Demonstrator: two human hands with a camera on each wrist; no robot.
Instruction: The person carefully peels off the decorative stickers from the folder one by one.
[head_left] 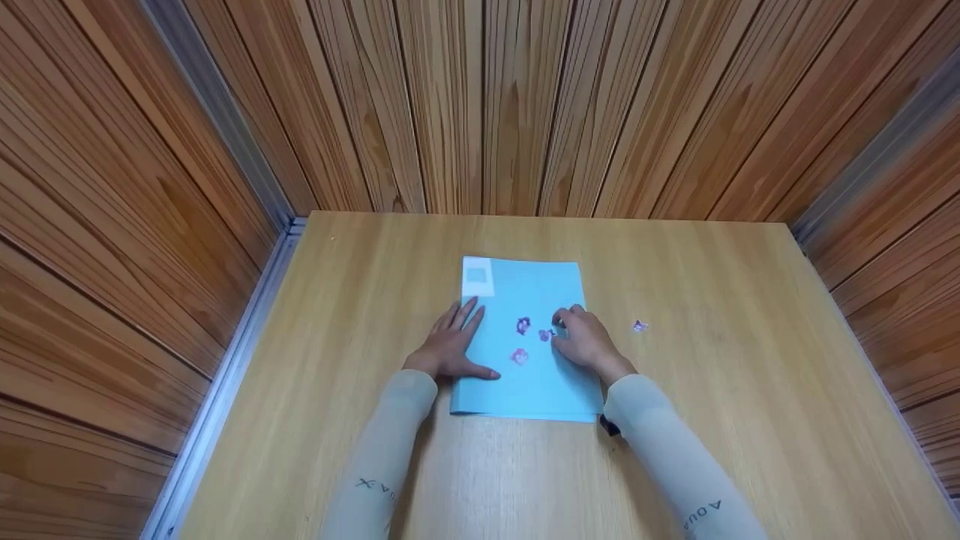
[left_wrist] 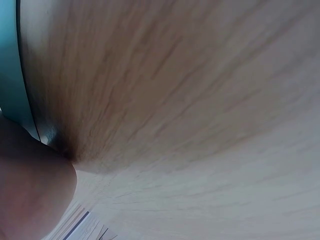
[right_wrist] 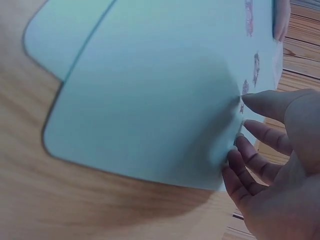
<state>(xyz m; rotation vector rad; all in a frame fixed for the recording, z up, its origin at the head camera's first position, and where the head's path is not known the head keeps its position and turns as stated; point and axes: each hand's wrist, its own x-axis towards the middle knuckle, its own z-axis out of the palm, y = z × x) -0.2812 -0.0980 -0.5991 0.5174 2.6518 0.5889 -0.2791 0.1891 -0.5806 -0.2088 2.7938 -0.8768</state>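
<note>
A light-blue folder [head_left: 525, 394] lies on the table, with a white label patch at its upper left. My left hand [head_left: 452, 349] rests on its left edge, fingers spread and thumb pointing inward. Two purple-pink flower stickers, one upper [head_left: 523, 325] and one lower [head_left: 519, 357], lie on the folder between the hands. Curled over the folder's right side, my right hand [head_left: 583, 337] holds a third, small purple sticker [head_left: 546, 335] at its edge between thumb and index finger, close on the cover. In the right wrist view the other fingertips [right_wrist: 231, 167] touch the folder.
Another small purple sticker [head_left: 639, 326] lies on the wooden table [head_left: 750, 360], right of the folder. Wood-plank walls [head_left: 517, 112] stand behind the table and at both sides. A small dark object [head_left: 609, 426] shows beneath the right sleeve.
</note>
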